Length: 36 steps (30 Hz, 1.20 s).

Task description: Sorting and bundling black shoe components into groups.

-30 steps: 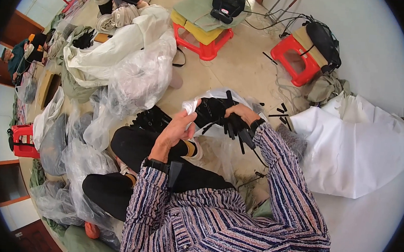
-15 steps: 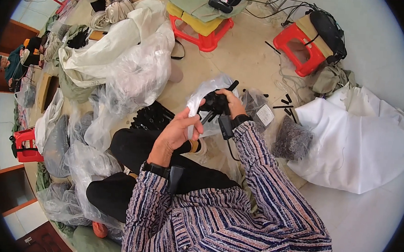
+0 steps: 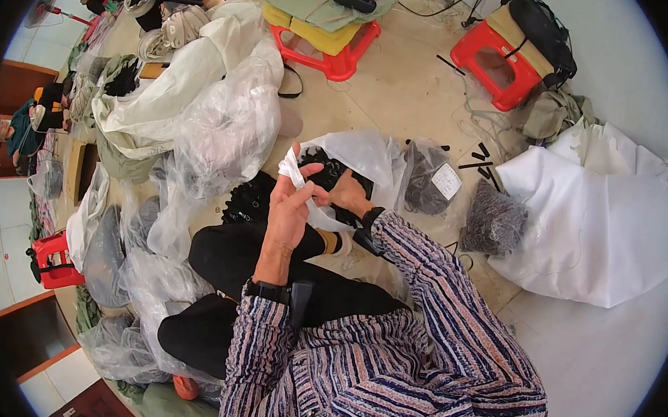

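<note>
My left hand is raised beside a white plastic bag, its fingers closed on a twisted strip of white plastic. I cannot make out whether the strip joins the bag. Black pieces lie bunched in the bag's mouth. My right hand reaches down onto them, its fingertips partly hidden, and whether it grips any is unclear. More black pieces with small shiny parts lie left of the bag, near my knee. A clear bag of dark pieces with a white label sits to the right.
Short black strips and a bag of dark mesh-like pieces lie at right, by a large white sack. Red stools stand beyond. Clear plastic bags are heaped at left. Other people sit far left.
The black bundle my right hand held up now rests in the bag, with that hand lower and on it. My left hand has moved left and up with the white strip.
</note>
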Available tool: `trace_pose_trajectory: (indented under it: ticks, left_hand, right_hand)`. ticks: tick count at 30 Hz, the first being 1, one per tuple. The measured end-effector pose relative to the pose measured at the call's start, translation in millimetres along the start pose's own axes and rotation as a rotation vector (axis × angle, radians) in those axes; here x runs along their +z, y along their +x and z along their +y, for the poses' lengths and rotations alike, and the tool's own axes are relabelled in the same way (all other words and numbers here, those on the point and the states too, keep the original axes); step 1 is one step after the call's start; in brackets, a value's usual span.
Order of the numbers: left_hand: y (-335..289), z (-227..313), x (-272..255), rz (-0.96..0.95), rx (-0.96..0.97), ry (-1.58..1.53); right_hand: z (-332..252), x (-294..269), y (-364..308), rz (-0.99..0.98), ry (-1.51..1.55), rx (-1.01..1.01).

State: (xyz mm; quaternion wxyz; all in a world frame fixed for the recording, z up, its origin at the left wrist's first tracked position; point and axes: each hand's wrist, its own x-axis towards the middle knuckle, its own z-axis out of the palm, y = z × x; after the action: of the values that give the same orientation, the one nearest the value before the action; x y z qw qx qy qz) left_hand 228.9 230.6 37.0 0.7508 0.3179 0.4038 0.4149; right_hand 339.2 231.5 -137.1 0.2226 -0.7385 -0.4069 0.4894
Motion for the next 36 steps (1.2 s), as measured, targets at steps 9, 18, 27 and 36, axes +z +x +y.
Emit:
trace_pose_trajectory:
  ticks: [9,18,27,36]
  left_hand:
    - [-3.6,2.4,1.4,-0.017,-0.017,-0.155]
    - [-3.3,2.4,-7.8,-0.057,-0.064,-0.059]
    - [-16.6,-2.9,-6.9,-0.057,-0.075,-0.012]
    - [-25.6,-4.5,-23.6,0.021,-0.056,0.004]
  right_hand:
    - [14.1,4.0,27.5,-0.184,0.048,0.05]
    - [81.4,-74.5,40.7,-0.388,-0.231,-0.049]
    - [82.6,-22.5,2.5,-0.248,-0.332,-0.092]
    - [43.5,19.7,-0.6,-0.171,-0.385,-0.239]
